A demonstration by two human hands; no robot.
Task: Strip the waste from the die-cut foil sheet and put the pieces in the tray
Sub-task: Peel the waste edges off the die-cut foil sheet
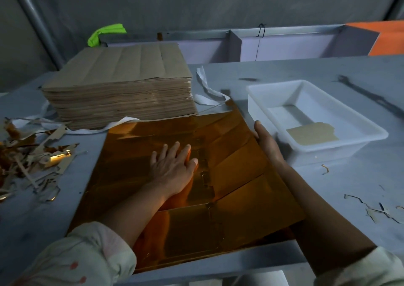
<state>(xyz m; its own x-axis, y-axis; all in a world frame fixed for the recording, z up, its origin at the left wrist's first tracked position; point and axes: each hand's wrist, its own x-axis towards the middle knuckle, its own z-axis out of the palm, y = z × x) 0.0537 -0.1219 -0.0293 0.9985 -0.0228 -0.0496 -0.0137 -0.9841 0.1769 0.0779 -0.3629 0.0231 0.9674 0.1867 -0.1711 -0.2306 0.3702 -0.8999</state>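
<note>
A dim grey wall (196, 1) stands behind the grey worktable (306, 71).

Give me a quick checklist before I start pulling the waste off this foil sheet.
1. Gold foil sheet lies shiny side up on the table: ok.
2. Left hand presses flat on the sheet's middle to hold it down: ok.
3. Right hand has a firm pinch on the sheet's right edge: cannot tell, its fingers are hidden.
4. White tray sits just beside the right hand, with room left; only one brown piece is in it: ok.
5. Scrap pile on the left is off the sheet: ok.
6. Die-cut lines are cut clean through: cannot tell.
</note>
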